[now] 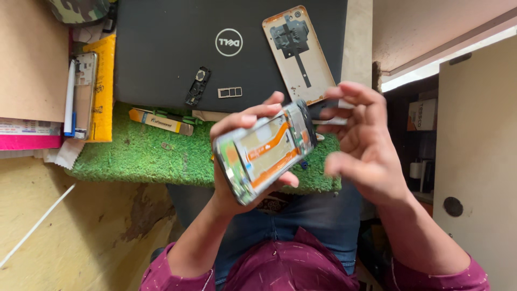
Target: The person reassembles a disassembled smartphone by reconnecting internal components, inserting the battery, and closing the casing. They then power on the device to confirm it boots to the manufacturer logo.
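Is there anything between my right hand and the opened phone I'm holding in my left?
Nothing visible. The left hand grips the opened phone from beneath, above the green mat. The right hand sits beside the phone's upper end, apparently holding a thin pale tool; only open air separates them.

Maroon sleeves (pixel 177 269) (faintly patterned) pushed up the forearms — blue jeans (pixel 301 221) below.

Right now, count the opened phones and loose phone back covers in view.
3. An opened phone in the left hand; a back cover lying on the closed laptop; a phone frame at far left. Others may be hidden.
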